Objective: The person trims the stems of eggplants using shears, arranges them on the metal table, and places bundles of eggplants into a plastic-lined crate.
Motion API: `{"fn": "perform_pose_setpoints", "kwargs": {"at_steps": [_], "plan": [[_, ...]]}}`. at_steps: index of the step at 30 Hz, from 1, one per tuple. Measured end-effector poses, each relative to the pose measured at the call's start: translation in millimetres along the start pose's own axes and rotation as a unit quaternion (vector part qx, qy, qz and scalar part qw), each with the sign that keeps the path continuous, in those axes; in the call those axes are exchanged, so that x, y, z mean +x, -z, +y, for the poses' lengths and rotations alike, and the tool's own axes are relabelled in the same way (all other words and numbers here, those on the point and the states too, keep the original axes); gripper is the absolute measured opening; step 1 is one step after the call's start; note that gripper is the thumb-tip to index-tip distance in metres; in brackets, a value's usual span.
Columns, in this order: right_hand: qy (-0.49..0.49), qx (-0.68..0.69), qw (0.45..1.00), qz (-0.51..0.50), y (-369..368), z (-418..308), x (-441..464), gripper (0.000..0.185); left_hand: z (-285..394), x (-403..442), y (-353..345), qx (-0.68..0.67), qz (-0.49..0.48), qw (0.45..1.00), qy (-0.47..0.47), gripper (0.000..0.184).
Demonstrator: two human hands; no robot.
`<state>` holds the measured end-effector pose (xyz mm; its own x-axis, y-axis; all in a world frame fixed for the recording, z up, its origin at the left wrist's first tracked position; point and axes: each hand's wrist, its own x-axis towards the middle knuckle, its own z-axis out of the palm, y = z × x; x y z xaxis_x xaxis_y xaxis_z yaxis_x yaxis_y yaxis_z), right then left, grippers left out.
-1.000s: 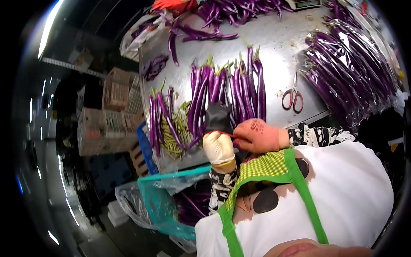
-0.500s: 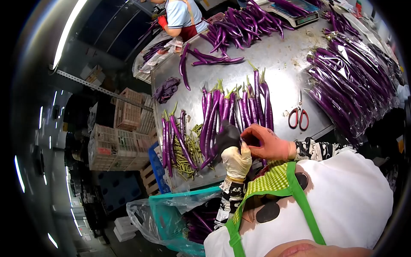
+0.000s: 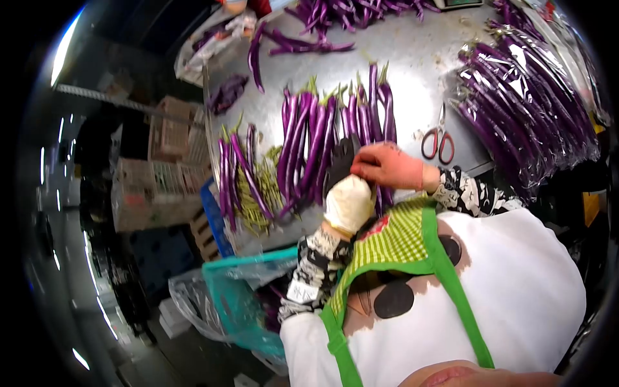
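My left hand (image 3: 345,184), in a black and cream glove, is stretched over a row of long purple eggplants (image 3: 306,142). Its dark fingers look extended, with no object visible in them. Close against it, my right hand (image 3: 390,166) wears an orange glove. Those fingertips are pinched together beside the left glove; whatever they grip is hidden. More eggplants (image 3: 387,106) lie just beyond both hands, their green stems pointing away from me. Left of the row, a few eggplants (image 3: 225,180) lie next to a pile of cut green stems (image 3: 265,187).
Red-handled scissors (image 3: 438,138) lie on the metal table (image 3: 416,77). Bagged eggplants (image 3: 525,103) are stacked at right, loose ones (image 3: 348,13) at the back. A purple cloth (image 3: 227,93) is near the left edge. Below stands a plastic-lined teal crate (image 3: 251,264); plastic crates (image 3: 155,187) stand left.
The view has tilted, so the table sits higher and further left. My left fingers have straightened out from a curled pose. My right hand stays close beside the left.
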<state>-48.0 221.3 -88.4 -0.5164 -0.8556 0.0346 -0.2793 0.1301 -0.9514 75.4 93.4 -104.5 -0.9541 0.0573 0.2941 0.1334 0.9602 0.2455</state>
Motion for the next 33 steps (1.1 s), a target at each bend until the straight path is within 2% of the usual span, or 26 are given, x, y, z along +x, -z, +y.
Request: {"fn": "perform_pose_setpoints", "kwargs": {"at_steps": [2,4,6,8,9,12,13,16,17,20,21,24,25,27,29,30,31,33], "plan": [[0.062,-0.123,0.988,0.068,-8.7,1.5,-3.1,0.024,-4.4,0.8,-2.8,-0.089,0.008,0.996,0.0,0.016],[0.043,-0.114,0.987,0.106,-20.5,6.5,-6.7,0.022,-7.3,-3.6,-5.5,-0.107,-0.003,0.993,0.043,0.012],[0.063,-0.11,0.982,0.142,-25.4,14.1,-9.0,0.019,-6.0,-5.2,-8.3,-0.163,0.038,0.985,0.052,0.013],[0.062,-0.108,0.98,0.155,-23.7,15.4,-12.8,0.018,-3.5,-11.4,-2.1,-0.161,0.007,0.984,0.079,0.02],[0.063,-0.117,0.981,0.142,-24.0,12.9,-16.8,0.016,-1.9,-13.1,0.6,-0.16,-0.008,0.983,0.092,0.024],[0.119,-0.126,0.975,0.137,-26.7,11.6,-20.4,0.015,7.3,-11.0,2.4,-0.229,0.12,0.962,0.084,0.018],[0.121,-0.135,0.973,0.14,-27.4,12.7,-19.2,0.014,10.9,-7.9,8.9,-0.237,0.143,0.958,0.067,0.021],[0.126,-0.14,0.973,0.134,-30.2,12.2,-16.0,0.013,2.0,-12.7,15.3,-0.296,-0.027,0.933,0.202,0.022],[0.127,-0.129,0.976,0.121,-30.9,7.8,-18.3,0.014,3.9,-13.1,6.9,-0.351,0.04,0.91,0.218,0.02],[0.129,-0.11,0.981,0.095,-38.6,4.9,-16.6,0.013,-2.3,-26.5,-26.3,-0.29,0.058,0.919,0.259,0.019],[0.137,-0.111,0.98,0.093,-41.0,5.7,-16.3,0.012,-1.8,-21.6,-33.7,-0.576,0.052,0.725,0.374,0.023],[0.164,-0.111,0.976,0.085,-45.1,3.4,-18.5,0.012,2.3,-25.0,-29.6,-0.756,0.094,0.541,0.357,0.031],[0.174,-0.114,0.975,0.073,-48.1,1.6,-21.0,0.012,-16.5,-32.9,-46.9,-0.809,0.078,0.478,0.333,0.034],[0.183,-0.126,0.973,0.061,-54.6,1.9,-22.4,0.014,-22.8,-51.3,-59.7,-0.895,0.049,0.262,0.358,0.037],[0.164,-0.155,0.972,0.066,-50.6,3.2,-22.7,0.013,-22.0,-53.9,-62.8,-0.848,0.027,0.446,0.285,0.037],[0.154,-0.169,0.971,0.066,-46.7,0.8,-22.6,0.014,-12.3,-50.4,-51.2,-0.672,0.019,0.701,0.236,0.036],[0.157,-0.132,0.976,0.074,-42.5,0.7,-24.7,0.02,-5.7,-47.6,-42.0,-0.43,0.007,0.888,0.163,0.036],[0.115,-0.145,0.981,0.047,-32.4,-9.9,-34.2,0.025,-5.1,-34.8,-36.9,-0.584,0.048,0.797,0.143,0.038]]}}
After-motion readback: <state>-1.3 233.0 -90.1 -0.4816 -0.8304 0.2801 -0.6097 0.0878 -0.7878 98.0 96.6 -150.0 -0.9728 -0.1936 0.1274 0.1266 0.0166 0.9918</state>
